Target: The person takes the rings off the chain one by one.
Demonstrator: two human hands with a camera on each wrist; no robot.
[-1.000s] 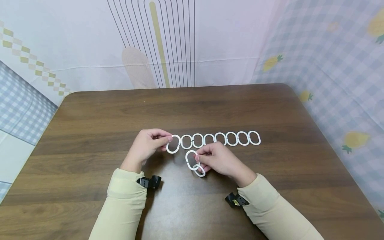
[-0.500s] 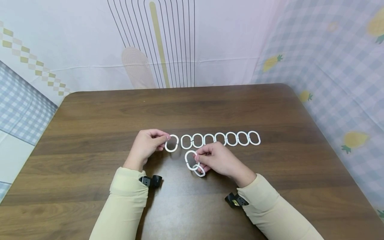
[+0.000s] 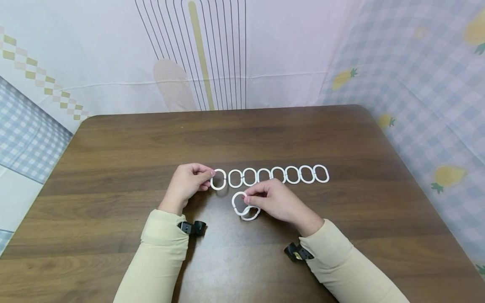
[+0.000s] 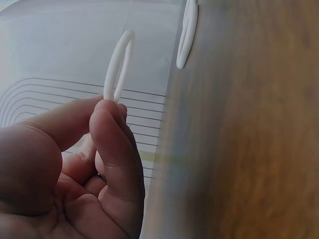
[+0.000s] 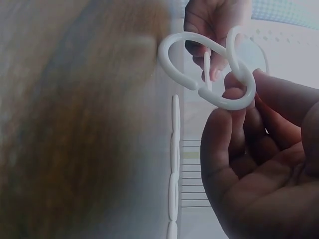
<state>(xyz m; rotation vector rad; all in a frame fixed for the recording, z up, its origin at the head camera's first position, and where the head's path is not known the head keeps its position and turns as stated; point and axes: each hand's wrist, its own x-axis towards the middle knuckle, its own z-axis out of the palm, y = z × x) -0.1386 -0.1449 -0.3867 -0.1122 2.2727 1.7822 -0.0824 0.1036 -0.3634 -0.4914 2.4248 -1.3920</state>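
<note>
My left hand (image 3: pixel 186 185) pinches one white oval plastic link (image 3: pixel 225 180) between thumb and fingertips, just left of a row of similar links. In the left wrist view the pinched link (image 4: pixel 113 67) stands up from the fingertips. Nearer to me, my right hand (image 3: pixel 273 200) holds two joined white links. The upper link (image 3: pixel 233 203) sits at the fingertips and the lower link (image 3: pixel 249 219) passes through it. A narrow gap shows in the side of one link (image 5: pixel 175 75) in the right wrist view; the other link (image 5: pixel 232 49) loops through it.
Several white links lie side by side in a straight row (image 3: pixel 299 174) on the brown wooden table (image 3: pixel 212 139). My right hand partly covers the row's middle. A patterned cloth (image 3: pixel 284 50) hangs behind the table's far edge.
My left hand has drawn its link slightly left, apart from the row's end, and turned it a little. In my right hand, the lower link has swung left and shows more fully.
</note>
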